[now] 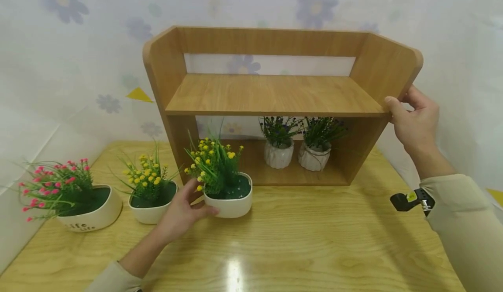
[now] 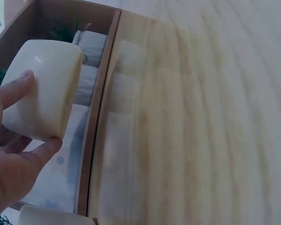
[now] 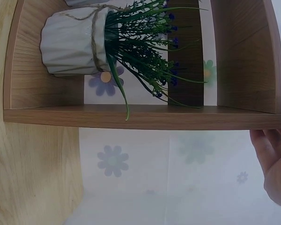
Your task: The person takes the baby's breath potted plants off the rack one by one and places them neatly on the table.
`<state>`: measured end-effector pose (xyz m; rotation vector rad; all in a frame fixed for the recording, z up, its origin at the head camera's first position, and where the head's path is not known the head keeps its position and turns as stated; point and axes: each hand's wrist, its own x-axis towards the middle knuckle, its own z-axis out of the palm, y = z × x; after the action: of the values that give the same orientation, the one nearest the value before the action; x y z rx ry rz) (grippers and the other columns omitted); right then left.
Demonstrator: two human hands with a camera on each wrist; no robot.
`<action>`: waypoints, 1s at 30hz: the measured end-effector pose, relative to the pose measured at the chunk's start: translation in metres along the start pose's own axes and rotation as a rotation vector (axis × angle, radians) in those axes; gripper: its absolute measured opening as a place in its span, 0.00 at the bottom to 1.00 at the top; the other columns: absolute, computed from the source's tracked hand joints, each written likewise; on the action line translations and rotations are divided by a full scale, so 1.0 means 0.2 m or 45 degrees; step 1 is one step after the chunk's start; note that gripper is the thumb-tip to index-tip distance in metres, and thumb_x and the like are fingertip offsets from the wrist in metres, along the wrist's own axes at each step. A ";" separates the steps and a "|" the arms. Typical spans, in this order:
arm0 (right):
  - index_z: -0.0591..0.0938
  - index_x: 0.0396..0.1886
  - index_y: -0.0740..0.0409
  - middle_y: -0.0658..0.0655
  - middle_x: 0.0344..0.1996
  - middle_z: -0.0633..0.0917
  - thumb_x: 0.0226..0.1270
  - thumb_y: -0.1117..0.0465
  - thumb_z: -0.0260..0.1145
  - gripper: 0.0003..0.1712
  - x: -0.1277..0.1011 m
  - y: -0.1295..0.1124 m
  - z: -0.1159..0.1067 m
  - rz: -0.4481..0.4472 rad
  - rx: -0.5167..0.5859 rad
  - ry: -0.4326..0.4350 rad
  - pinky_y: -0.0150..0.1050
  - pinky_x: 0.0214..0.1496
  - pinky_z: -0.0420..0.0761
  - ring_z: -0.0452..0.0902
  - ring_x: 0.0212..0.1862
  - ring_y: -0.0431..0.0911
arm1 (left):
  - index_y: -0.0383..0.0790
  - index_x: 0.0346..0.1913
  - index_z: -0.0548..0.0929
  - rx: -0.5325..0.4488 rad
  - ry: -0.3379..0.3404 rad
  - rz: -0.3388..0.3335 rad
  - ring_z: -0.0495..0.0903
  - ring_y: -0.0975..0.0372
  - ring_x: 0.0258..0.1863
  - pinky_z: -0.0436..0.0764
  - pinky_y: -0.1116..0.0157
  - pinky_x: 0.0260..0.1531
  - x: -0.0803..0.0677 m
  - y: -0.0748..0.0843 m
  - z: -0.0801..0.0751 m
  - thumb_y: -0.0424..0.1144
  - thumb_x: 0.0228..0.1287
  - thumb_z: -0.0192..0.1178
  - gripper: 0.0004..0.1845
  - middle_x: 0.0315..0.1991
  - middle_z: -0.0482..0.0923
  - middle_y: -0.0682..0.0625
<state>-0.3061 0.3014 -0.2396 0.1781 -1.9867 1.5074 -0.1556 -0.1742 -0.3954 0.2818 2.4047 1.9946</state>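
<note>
A white pot of artificial yellow flowers [image 1: 232, 205] is pinched between the thumb and fingers of my left hand [image 1: 180, 215], in front of the wooden shelf's lower left opening. In the left wrist view the pot's smooth wall [image 2: 44, 89] shows, tilted against the shelf [image 2: 100, 93], with thumb and fingertips on it. My right hand [image 1: 417, 119] grips the edge of the shelf's right side panel [image 1: 393, 65], thumb on the front and fingers behind. In the lower compartment, two white ribbed pots [image 1: 279, 154] with dark purple flowers stand side by side.
Left of the shelf on the wooden table [image 1: 298, 239] stand another pot of yellow flowers [image 1: 151, 213] and a lettered oval pot of pink flowers [image 1: 92, 215]. A flower-patterned sheet [image 1: 94, 43] hangs behind. A dark strap [image 1: 412, 200] hangs at the right cuff.
</note>
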 end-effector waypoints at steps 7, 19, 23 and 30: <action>0.85 0.58 0.57 0.46 0.34 0.82 0.67 0.67 0.63 0.20 -0.01 0.02 0.00 0.003 -0.054 0.010 0.27 0.31 0.82 0.80 0.35 0.37 | 0.34 0.76 0.59 0.066 0.021 -0.103 0.63 0.35 0.69 0.78 0.53 0.57 -0.01 -0.06 -0.01 0.28 0.54 0.75 0.49 0.74 0.57 0.31; 0.85 0.58 0.56 0.48 0.37 0.82 0.67 0.68 0.64 0.20 0.00 0.01 0.00 0.025 0.014 -0.002 0.28 0.32 0.82 0.82 0.35 0.38 | 0.25 0.75 0.56 0.141 0.041 -0.114 0.68 0.36 0.66 0.75 0.52 0.60 -0.02 -0.11 0.00 0.28 0.53 0.75 0.49 0.69 0.63 0.25; 0.84 0.60 0.54 0.49 0.40 0.82 0.68 0.65 0.64 0.20 0.00 0.01 -0.01 0.033 -0.019 -0.018 0.27 0.33 0.81 0.82 0.38 0.40 | 0.27 0.73 0.58 0.148 0.038 -0.120 0.68 0.37 0.66 0.73 0.51 0.61 -0.01 -0.13 -0.01 0.28 0.53 0.75 0.48 0.67 0.65 0.25; 0.85 0.58 0.55 0.49 0.37 0.82 0.67 0.67 0.64 0.20 0.00 0.01 0.00 0.015 0.007 -0.004 0.27 0.33 0.81 0.81 0.35 0.39 | 0.32 0.75 0.58 0.097 -0.002 -0.100 0.69 0.39 0.65 0.76 0.55 0.59 0.01 -0.15 -0.02 0.27 0.52 0.75 0.49 0.69 0.65 0.28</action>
<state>-0.3066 0.3024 -0.2417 0.1711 -1.9901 1.5208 -0.1622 -0.1830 -0.4243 0.1866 2.4538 1.8732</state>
